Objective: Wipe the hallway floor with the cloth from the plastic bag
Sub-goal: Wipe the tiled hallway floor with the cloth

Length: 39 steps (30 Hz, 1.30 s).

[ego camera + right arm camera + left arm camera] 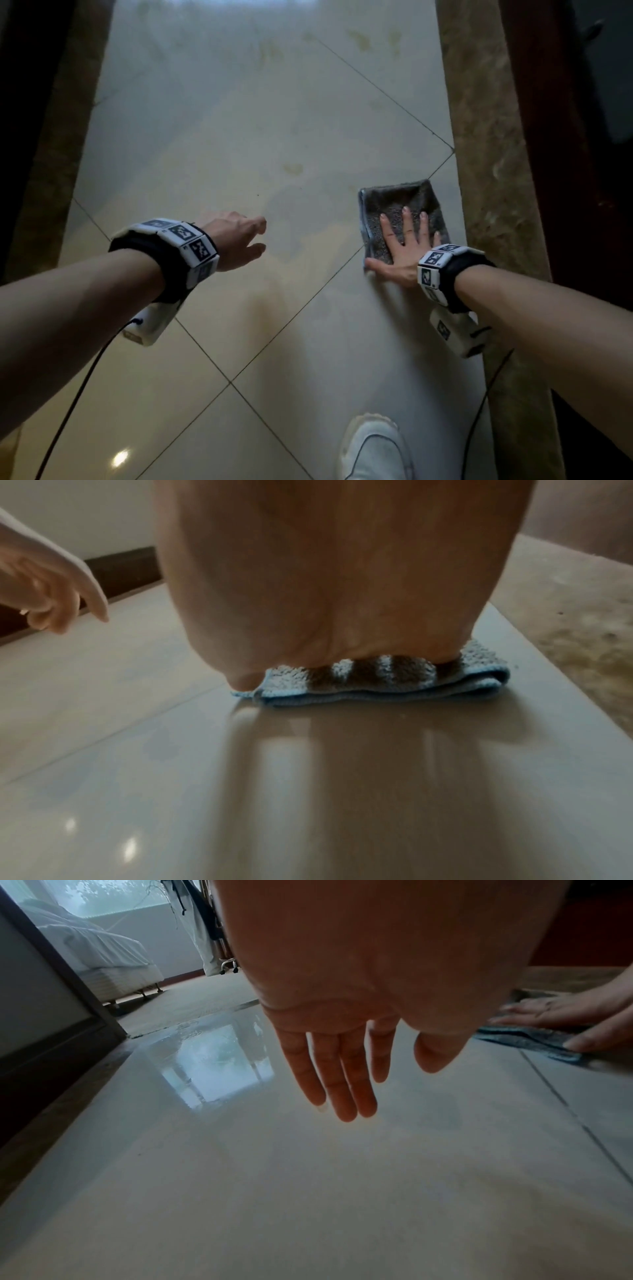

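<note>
A folded grey-blue cloth (400,205) lies flat on the pale glossy tiled floor (239,137), close to the right-hand border strip. My right hand (404,246) presses on its near half with fingers spread and straight, thumb out to the left at the cloth's near corner. In the right wrist view the palm covers the cloth (479,666), whose folded blue edge shows beneath. My left hand (239,240) hovers over bare tile to the cloth's left, holding nothing; in the left wrist view its fingers (329,1074) hang straight above the floor.
Mottled brown stone borders (486,171) run along both sides of the hallway, with dark wood beyond. My white shoe (373,448) stands at the bottom. Faint smudges mark the tiles farther ahead. A bed (92,947) shows through a doorway in the left wrist view.
</note>
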Each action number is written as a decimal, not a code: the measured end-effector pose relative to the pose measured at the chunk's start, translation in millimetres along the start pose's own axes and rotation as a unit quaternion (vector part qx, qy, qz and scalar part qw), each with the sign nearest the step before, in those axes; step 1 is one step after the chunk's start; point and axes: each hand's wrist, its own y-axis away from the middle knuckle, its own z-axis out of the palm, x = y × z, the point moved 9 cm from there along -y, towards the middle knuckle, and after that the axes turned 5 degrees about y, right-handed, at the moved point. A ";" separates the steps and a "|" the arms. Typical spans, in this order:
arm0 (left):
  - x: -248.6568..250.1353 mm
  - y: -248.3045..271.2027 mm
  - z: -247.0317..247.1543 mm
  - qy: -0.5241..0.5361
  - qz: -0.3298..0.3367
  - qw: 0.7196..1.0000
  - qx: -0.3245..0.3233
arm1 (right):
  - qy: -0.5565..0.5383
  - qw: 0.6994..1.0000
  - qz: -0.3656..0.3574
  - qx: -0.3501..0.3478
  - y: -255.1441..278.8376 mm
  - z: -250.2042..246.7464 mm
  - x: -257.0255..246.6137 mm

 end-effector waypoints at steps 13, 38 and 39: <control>13.3 -14.5 -116.4 -0.048 0.002 0.999 0.024 | 0.024 0.997 -0.031 -0.060 -35.8 -73.4 12.7; 61.1 -154.9 -106.1 -0.124 0.112 0.986 0.005 | 0.036 0.990 0.000 -0.133 -68.8 -89.3 20.5; 67.3 -156.9 -107.2 -0.130 0.122 0.984 0.010 | 0.049 0.991 -0.003 -0.123 -66.7 -90.6 18.7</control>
